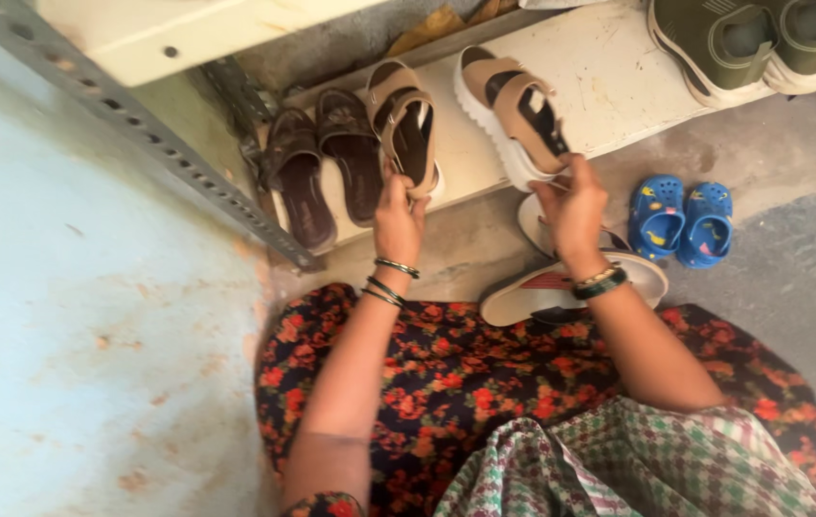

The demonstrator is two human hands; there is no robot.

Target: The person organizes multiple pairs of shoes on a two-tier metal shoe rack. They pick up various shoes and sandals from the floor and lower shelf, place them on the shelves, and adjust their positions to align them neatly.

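Grip: both hands are closed on beige platform sandals, one each, as I read it from the head view.
Left hand: my left hand clasps the heel end of the left beige sandal, which stands tilted on the pale shelf board.
Right hand: my right hand pinches the heel end of the right beige sandal, whose white sole rests on the same board, angled toward the left.
Spacing: I see the two sandals apart, with bare board between them.
Shelf neighbours: a pair of dark brown slippers lies just left of the left sandal; olive green shoes sit at the far right end of the board.
Floor: small blue children's clogs stand on the grey floor right of my right hand; a white flip-flop with a red strap lies under my right wrist.
Left side: a perforated metal rail runs diagonally beside a pale blue surface.
Wrists: bangles on both.
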